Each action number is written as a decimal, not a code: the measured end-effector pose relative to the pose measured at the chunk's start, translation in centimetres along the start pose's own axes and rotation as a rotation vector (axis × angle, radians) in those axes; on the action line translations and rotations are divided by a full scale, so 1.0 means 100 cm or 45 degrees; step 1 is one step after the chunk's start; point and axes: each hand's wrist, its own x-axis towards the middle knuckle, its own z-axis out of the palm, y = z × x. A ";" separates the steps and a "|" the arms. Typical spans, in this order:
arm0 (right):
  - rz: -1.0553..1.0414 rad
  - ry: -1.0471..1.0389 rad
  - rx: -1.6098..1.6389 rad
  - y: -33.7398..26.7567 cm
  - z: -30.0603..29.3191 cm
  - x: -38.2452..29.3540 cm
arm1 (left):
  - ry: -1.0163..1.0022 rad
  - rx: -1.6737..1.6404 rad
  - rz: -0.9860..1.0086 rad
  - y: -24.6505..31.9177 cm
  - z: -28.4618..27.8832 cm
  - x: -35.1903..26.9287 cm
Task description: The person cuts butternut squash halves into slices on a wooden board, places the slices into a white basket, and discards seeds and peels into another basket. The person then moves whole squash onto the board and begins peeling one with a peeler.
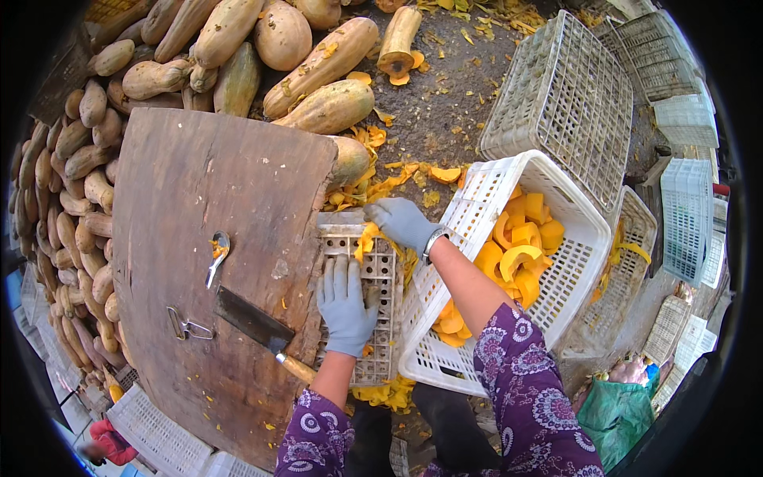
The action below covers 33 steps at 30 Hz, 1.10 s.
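My left hand (346, 310), in a grey glove, lies flat on an upturned plastic crate (381, 268) with its fingers stretched out. At the crate's far end is my right hand (402, 222), also gloved, its fingers curled. A strip of orange pumpkin peel (365, 241) lies just under it; whether the fingers grip the peel or the crate is hidden. Left of the crate stands a wooden board (238, 179). On it rest a cleaver (253, 319) with a wooden handle, a metal spoon (219, 253) with orange pulp, and a metal peeler (189, 325).
A tilted white crate (572, 238) to my right holds cut pumpkin pieces (524, 250). Whole pumpkins (322, 65) are heaped beyond and left of the board. Peel (387, 393) litters the ground. Stacked crates (566, 83) stand at right. A person (110, 441) is at lower left.
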 end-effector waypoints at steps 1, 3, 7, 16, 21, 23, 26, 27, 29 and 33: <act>-0.048 0.015 0.024 0.003 -0.004 0.004 | -0.038 0.053 -0.018 0.001 0.004 0.004; -0.032 0.065 -0.065 0.006 -0.008 0.020 | -0.056 0.054 -0.026 -0.001 0.005 0.005; -0.181 0.191 -0.368 0.007 -0.005 0.065 | -0.061 0.067 -0.031 -0.005 0.007 0.003; -0.321 0.166 -0.689 0.000 0.031 0.152 | -0.095 -0.025 -0.033 -0.012 0.008 0.001; -0.246 0.003 -0.647 -0.010 0.026 0.176 | -0.123 -0.029 -0.066 -0.015 0.007 0.002; -0.122 0.012 -0.555 -0.014 0.032 0.186 | -0.090 -0.046 -0.008 -0.016 0.007 0.005; -0.531 0.135 -0.245 -0.017 0.056 0.203 | -0.118 -0.089 -0.033 -0.017 0.005 0.007; -0.597 0.149 -0.228 -0.016 0.066 0.207 | -0.125 -0.094 -0.032 -0.018 0.005 0.007; -0.457 0.063 -0.355 -0.013 0.077 0.219 | -0.139 -0.103 -0.025 -0.019 0.005 0.006; -0.343 -0.027 -0.598 -0.015 0.082 0.235 | -0.140 -0.127 -0.017 -0.021 0.007 0.002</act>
